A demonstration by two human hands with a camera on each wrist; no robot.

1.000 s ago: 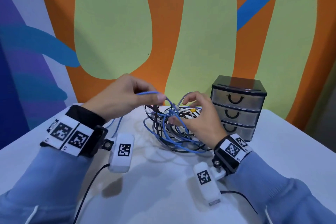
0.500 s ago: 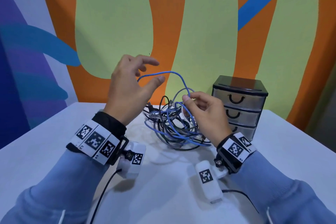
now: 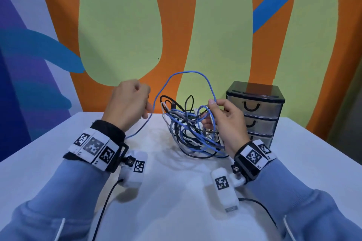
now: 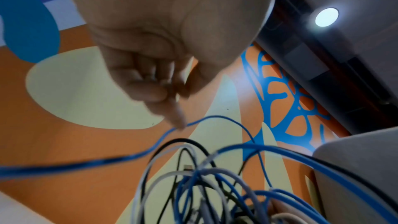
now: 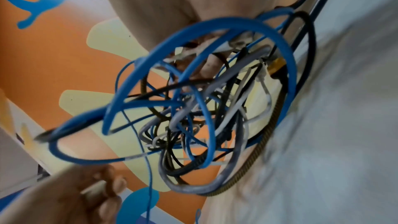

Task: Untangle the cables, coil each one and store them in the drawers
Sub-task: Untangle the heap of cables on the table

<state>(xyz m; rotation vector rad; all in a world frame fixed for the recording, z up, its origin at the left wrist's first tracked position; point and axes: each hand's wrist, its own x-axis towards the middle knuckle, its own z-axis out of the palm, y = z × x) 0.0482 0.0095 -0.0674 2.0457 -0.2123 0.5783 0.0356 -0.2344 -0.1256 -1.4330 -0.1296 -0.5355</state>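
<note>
The left hand (image 3: pixel 128 104) had dropped lower and curled, pinching the blue cable (image 3: pixel 188 73), whose loop now stood taller between both hands. The right hand (image 3: pixel 228 123) still pinched it over the tangle (image 3: pixel 188 133), just left of the drawers (image 3: pixel 256 107).

The camera on my head looks forward and down over both my forearms at the white table (image 3: pixel 176 211) and painted wall. The 1 on my left wrist looks up along my palm, very close to my left hand (image 4: pixel 168 43). The 1 on my right wrist sits nearly inside the cable tangle (image 5: pixel 193 100). All 3 views share that tangle (image 3: pixel 192 131) and the thin blue cable (image 4: pixel 215 118).
</note>
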